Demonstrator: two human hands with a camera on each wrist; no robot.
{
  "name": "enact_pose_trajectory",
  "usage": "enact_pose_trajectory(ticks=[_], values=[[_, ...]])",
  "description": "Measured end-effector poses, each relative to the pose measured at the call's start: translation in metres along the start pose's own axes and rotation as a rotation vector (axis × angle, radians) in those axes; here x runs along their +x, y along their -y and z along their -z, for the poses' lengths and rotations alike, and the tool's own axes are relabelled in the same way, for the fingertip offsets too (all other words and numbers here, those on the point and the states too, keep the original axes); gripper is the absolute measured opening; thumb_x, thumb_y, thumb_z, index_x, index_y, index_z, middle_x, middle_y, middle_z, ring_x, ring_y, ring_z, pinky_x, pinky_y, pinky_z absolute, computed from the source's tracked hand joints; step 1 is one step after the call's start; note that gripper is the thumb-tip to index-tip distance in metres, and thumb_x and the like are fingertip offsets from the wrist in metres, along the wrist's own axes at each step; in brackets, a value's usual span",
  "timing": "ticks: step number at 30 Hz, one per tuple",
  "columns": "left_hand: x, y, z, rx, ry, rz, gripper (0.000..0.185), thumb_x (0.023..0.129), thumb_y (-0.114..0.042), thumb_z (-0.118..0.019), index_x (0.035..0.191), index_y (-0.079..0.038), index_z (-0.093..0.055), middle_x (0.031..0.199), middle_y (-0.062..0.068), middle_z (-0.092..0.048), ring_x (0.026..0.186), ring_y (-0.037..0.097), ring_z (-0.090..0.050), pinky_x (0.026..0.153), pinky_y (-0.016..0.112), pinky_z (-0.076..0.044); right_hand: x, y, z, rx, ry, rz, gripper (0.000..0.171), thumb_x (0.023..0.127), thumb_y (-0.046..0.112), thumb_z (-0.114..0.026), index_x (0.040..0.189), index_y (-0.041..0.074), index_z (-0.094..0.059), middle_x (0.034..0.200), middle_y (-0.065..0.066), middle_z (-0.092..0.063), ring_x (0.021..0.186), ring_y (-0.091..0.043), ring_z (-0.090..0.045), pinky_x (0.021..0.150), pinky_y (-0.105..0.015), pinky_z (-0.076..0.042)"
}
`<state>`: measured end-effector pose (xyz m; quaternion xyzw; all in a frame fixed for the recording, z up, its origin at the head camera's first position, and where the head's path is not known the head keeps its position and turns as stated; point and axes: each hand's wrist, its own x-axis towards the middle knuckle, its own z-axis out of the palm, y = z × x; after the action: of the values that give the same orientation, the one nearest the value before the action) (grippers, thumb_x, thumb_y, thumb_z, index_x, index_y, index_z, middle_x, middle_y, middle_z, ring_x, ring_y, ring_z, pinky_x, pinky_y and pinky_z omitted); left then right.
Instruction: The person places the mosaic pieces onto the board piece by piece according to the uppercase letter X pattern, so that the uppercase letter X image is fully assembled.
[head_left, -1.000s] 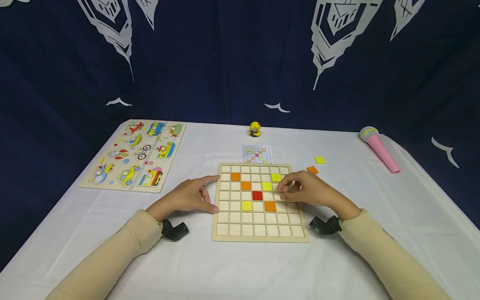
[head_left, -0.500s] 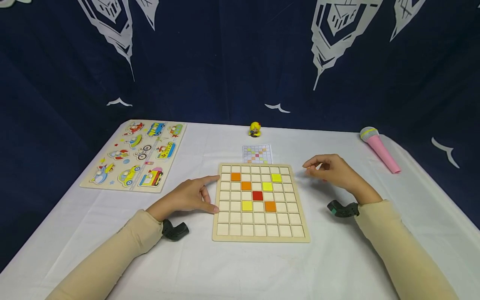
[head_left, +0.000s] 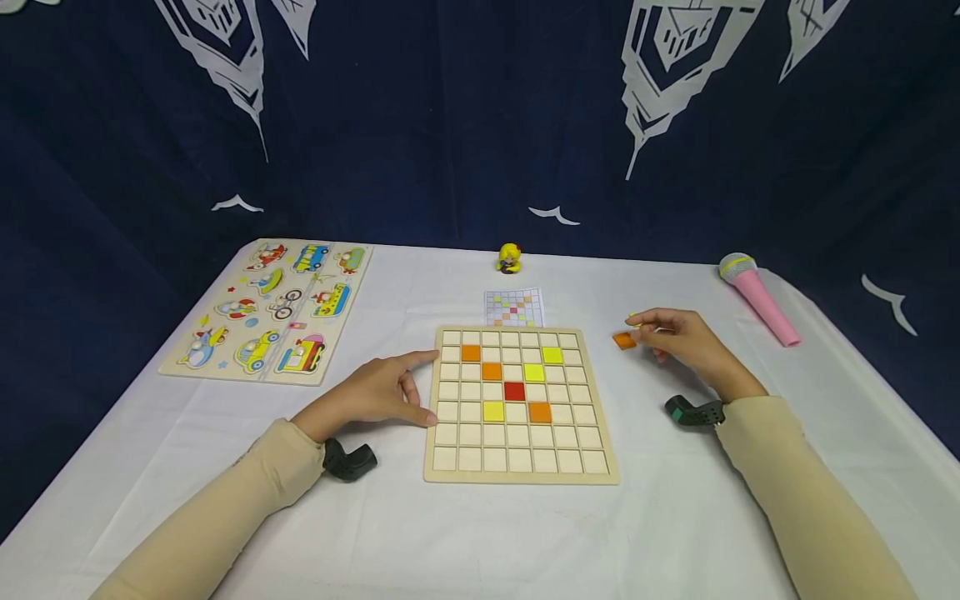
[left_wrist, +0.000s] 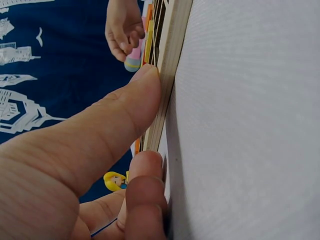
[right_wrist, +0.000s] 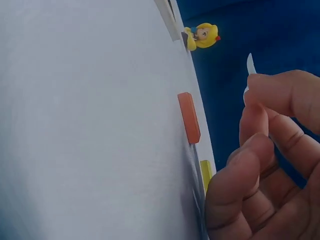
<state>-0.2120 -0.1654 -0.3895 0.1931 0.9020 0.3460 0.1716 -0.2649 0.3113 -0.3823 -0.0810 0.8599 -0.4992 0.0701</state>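
Note:
A square wooden grid board [head_left: 521, 478] lies mid-table, with several orange and yellow tiles and one red tile [head_left: 514, 391] in its cells. At its left side is my left hand [head_left: 382, 387], thumb and index finger spread along the edge. The left wrist view has the thumb pressing the board's rim [left_wrist: 172, 55]. My right hand [head_left: 682, 342] hovers right of the board with bent fingers and nothing between them. Beside its fingertips an orange tile [head_left: 624, 340] lies on the cloth. A yellow tile [right_wrist: 205, 174], partly hidden by that hand, lies just beyond.
Behind the board is a small printed grid card [head_left: 513, 307], with a yellow-haired figurine [head_left: 509, 258] farther back. A vehicle puzzle board [head_left: 270, 317] occupies the left, and a pink toy microphone [head_left: 765, 304] the right. A dark patterned curtain [head_left: 450, 125] hangs behind.
My right hand has left the board's right part, moved right to the loose tiles, then shifted slightly farther right, uncovering the orange tile. My left hand stays at the board's edge.

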Motion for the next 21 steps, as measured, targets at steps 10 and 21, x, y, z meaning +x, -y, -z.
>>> enact_pose_trajectory(ticks=[10,21], values=[[0.0002,0.0006,0.0001,-0.01,0.009,0.005,0.101,0.081,-0.028,-0.097,0.164,-0.003,-0.044,0.082,0.0,-0.069,0.068,0.018,-0.057,0.068,0.032,-0.044,0.0015,-0.0063,-0.0024,-0.031,0.048,-0.029,0.048,0.103,0.006,-0.071,0.146,-0.012,-0.058,0.094,0.006,-0.065,0.065,-0.008,-0.048,0.06,-0.023,-0.044],[0.0006,0.0003,-0.0003,-0.014,0.006,0.003,0.101,0.081,-0.028,-0.098,0.163,-0.003,-0.045,0.082,0.0,-0.069,0.068,0.018,-0.057,0.068,0.033,-0.044,0.0037,-0.0064,-0.0063,-0.136,0.045,-0.039,0.045,0.1,0.0,-0.071,0.141,-0.014,-0.061,0.086,-0.001,-0.055,0.06,-0.008,-0.047,0.057,-0.023,-0.042]])
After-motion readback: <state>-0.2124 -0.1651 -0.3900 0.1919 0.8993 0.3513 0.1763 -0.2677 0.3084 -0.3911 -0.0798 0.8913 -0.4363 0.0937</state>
